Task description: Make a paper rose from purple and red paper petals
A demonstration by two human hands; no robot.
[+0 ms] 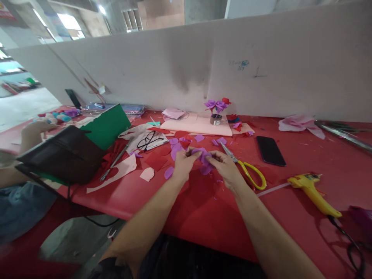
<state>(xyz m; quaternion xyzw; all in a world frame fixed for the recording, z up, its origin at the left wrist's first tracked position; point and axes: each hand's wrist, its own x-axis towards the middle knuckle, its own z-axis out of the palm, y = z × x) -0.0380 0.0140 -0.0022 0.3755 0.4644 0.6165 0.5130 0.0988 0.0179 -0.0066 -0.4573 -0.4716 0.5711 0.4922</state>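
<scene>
Between my two hands is a piece of purple crepe paper [202,155], cut like a petal. My left hand [185,161] pinches its left edge with thumb and fingers. On the other edge, my right hand [222,164] closes its fingertips on the same piece. Loose purple petals [169,173] and red paper pieces [157,161] lie around my hands on the red table [124,197]. Yellow-handled scissors [251,174] rest just right of my right hand, blades pointing away.
A yellow glue gun [315,190] with a cord and a black phone [271,150] lie at right. Behind stands a small pot [216,120] of purple paper flowers. Eyeglasses [149,140], a brown bag [66,155] and a green board [107,126] are left, beside another person's arm [35,135].
</scene>
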